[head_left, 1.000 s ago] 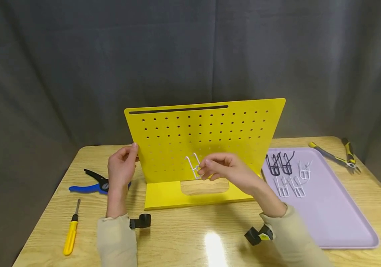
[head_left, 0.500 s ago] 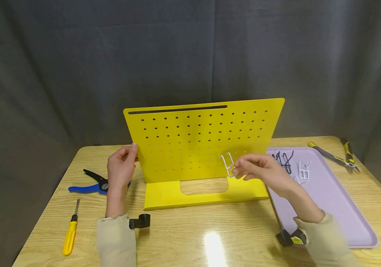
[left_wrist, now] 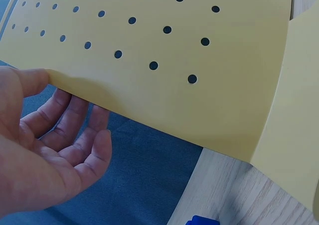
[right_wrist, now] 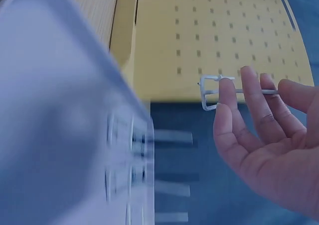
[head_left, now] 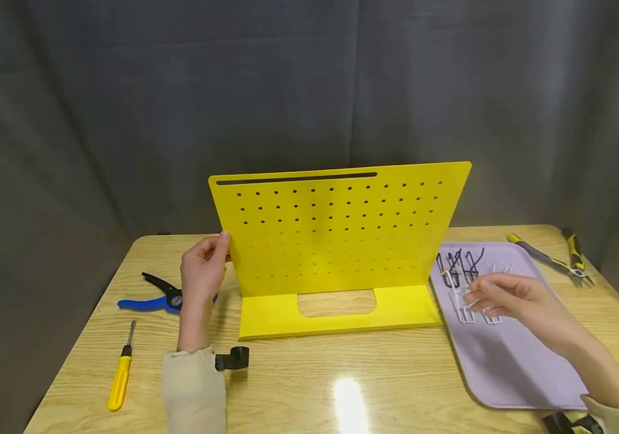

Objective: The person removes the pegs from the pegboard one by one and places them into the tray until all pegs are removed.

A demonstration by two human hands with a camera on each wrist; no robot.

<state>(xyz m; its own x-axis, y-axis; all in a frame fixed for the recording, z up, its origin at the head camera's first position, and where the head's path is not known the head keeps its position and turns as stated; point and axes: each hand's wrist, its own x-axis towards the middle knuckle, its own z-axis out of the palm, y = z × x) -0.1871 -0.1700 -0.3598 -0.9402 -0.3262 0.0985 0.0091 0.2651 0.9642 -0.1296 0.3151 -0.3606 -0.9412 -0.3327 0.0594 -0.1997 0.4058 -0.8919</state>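
Observation:
At the left edge of a yellow pegboard (head_left: 309, 283), my left hand (head_left: 202, 271) pinches the panel. In the left wrist view the thumb lies on the holed face and curled fingers are behind the edge. My right hand (head_left: 528, 310) is over the lilac tray (head_left: 496, 380) and holds a white wire hook (right_wrist: 203, 93) between thumb and fingers. In the right wrist view the hook's squared end sticks out past the fingertips. Below the hand, several black wire hooks (head_left: 452, 268) and white wire hooks (head_left: 465, 314) lie on the tray, partly hidden by it.
Blue-and-black handled pliers (head_left: 143, 305) and a yellow screwdriver (head_left: 120, 380) lie on the wooden table (head_left: 287, 386) at left. Yellow-and-grey pliers (head_left: 545, 256) lie beyond the tray at the back right. A dark curtain (head_left: 287, 90) hangs behind the table.
My right hand has moved right with the white hook, from in front of the pegboard to over the tray. My left hand has stayed on the board's edge.

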